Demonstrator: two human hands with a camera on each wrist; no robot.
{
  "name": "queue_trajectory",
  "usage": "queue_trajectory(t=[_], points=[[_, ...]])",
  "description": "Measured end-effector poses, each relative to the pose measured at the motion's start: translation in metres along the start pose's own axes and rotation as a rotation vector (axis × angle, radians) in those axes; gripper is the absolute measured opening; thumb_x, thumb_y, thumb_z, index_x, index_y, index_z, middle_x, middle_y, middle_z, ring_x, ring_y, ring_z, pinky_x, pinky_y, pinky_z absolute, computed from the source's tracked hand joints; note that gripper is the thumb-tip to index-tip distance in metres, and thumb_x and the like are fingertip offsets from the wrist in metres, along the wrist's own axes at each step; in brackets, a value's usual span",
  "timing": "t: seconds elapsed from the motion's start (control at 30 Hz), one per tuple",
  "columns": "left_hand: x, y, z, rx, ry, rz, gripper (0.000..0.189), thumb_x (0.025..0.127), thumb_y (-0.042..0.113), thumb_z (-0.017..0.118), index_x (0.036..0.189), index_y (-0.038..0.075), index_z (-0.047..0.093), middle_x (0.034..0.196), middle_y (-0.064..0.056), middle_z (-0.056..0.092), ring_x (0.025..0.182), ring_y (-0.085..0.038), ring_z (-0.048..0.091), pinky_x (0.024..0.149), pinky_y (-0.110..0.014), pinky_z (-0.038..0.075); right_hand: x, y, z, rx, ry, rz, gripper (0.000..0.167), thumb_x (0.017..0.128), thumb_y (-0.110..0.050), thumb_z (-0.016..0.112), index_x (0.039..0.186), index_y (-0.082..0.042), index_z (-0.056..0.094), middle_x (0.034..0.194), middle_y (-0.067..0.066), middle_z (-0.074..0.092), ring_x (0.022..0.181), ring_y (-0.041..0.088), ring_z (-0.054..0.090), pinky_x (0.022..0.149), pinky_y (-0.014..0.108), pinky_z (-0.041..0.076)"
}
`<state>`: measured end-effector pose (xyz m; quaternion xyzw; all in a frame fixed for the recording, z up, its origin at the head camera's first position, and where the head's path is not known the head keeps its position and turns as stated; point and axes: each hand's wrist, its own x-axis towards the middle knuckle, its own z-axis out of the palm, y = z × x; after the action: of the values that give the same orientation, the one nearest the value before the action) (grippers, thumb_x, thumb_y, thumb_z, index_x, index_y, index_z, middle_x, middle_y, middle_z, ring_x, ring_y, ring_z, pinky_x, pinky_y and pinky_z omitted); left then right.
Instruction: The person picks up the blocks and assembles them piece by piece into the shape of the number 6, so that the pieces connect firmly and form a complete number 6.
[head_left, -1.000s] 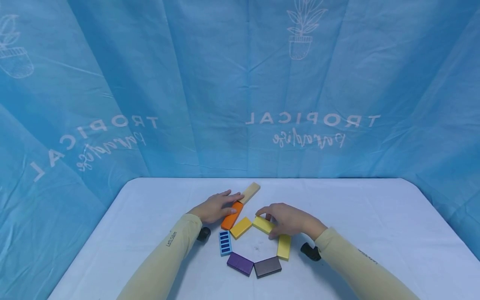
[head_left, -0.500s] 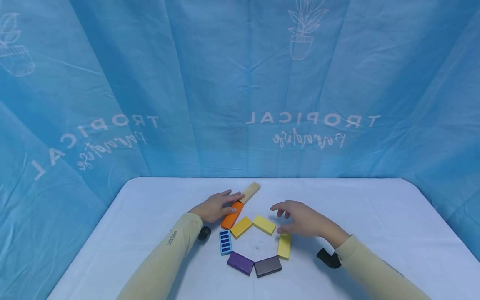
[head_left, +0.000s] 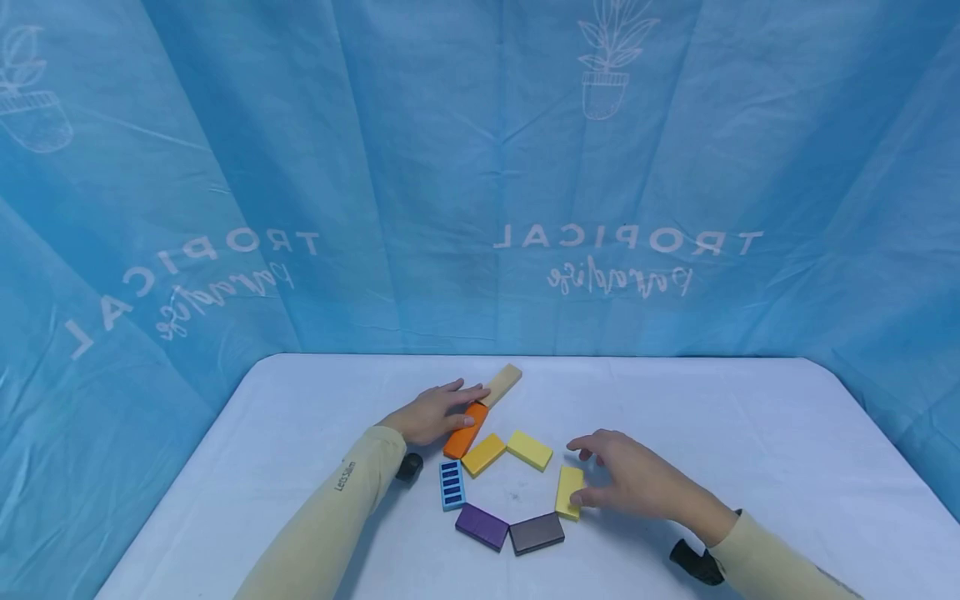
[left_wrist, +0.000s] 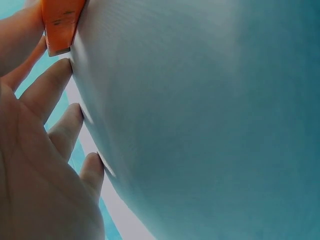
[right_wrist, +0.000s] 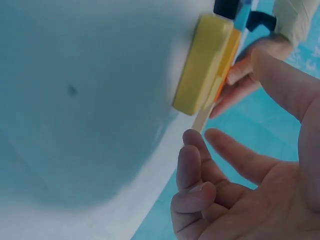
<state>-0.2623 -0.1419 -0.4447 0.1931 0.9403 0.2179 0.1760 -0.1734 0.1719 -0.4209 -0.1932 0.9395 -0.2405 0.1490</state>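
Observation:
Small flat rectangular blocks lie end to end on the white table. My left hand (head_left: 435, 414) rests over the orange block (head_left: 465, 432), its thumb on the block and its fingers fairly straight. The index finger reaches the tan wooden block (head_left: 502, 385) at the orange block's far end. My right hand (head_left: 637, 475) is beside the right yellow block (right_wrist: 202, 65), thumb overlapping its edge in the head view and fingers loosely bent with nothing between them. A second light yellow block (head_left: 529, 450) and a deeper yellow block (head_left: 483, 455) touch corner to corner behind it.
A blue block with dark panels (head_left: 452, 485), a purple block (head_left: 482, 527) and a dark grey block (head_left: 537, 533) form the left and near side of a rough ring. Blue printed cloth (head_left: 420, 250) hangs behind the table (head_left: 750, 433).
My right hand has let go of the upper light yellow block and moved right and nearer, to the right yellow block. The left hand has stayed in place.

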Motion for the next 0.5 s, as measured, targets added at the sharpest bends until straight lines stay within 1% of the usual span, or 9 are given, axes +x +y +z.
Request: queue_trajectory(t=[0.13, 0.23, 0.3, 0.37, 0.5], points=[[0.000, 0.000, 0.000, -0.003, 0.001, 0.003, 0.053, 0.103, 0.035, 0.057, 0.154, 0.032, 0.042, 0.163, -0.007, 0.030, 0.149, -0.038, 0.025, 0.116, -0.063, 0.023, -0.006, -0.001, 0.005, -0.023, -0.004, 0.031, 0.077, 0.069, -0.043, 0.092, 0.133, -0.012, 0.063, 0.110, -0.005, 0.064, 0.098, 0.012, 0.056, 0.089, 0.041, 0.052], [0.000, 0.000, 0.000, -0.002, 0.004, 0.005, 0.053, 0.103, 0.035, 0.057, 0.154, 0.032, 0.043, 0.163, -0.007, 0.031, 0.149, -0.038, 0.025, 0.116, -0.063, 0.022, -0.008, -0.002, 0.008, -0.051, 0.003, 0.037, 0.082, 0.065, -0.044, 0.094, 0.133, -0.012, 0.063, 0.108, -0.006, 0.064, 0.098, 0.012, 0.057, 0.091, 0.041, 0.052], [0.000, 0.000, 0.000, -0.001, 0.005, 0.007, 0.053, 0.103, 0.035, 0.057, 0.154, 0.031, 0.043, 0.163, -0.007, 0.031, 0.149, -0.038, 0.025, 0.116, -0.063, 0.022, -0.008, -0.002, 0.011, -0.066, 0.006, 0.041, 0.084, 0.063, -0.044, 0.095, 0.133, -0.012, 0.062, 0.108, -0.006, 0.064, 0.101, 0.013, 0.058, 0.094, 0.043, 0.052], [0.000, 0.000, 0.000, 0.000, 0.007, 0.011, 0.053, 0.103, 0.034, 0.057, 0.154, 0.031, 0.043, 0.163, -0.007, 0.031, 0.149, -0.038, 0.025, 0.116, -0.063, 0.022, -0.008, -0.003, 0.013, -0.081, 0.007, 0.048, 0.084, 0.062, -0.045, 0.095, 0.132, -0.012, 0.063, 0.108, -0.006, 0.064, 0.106, 0.015, 0.059, 0.098, 0.046, 0.050], [-0.001, 0.000, 0.000, -0.003, 0.007, 0.021, 0.052, 0.103, 0.034, 0.057, 0.154, 0.030, 0.043, 0.163, -0.007, 0.032, 0.149, -0.038, 0.026, 0.117, -0.062, 0.023, -0.007, -0.005, 0.016, -0.097, 0.016, 0.059, 0.079, 0.062, -0.042, 0.096, 0.128, -0.011, 0.065, 0.110, -0.005, 0.064, 0.111, 0.019, 0.059, 0.100, 0.046, 0.050]])
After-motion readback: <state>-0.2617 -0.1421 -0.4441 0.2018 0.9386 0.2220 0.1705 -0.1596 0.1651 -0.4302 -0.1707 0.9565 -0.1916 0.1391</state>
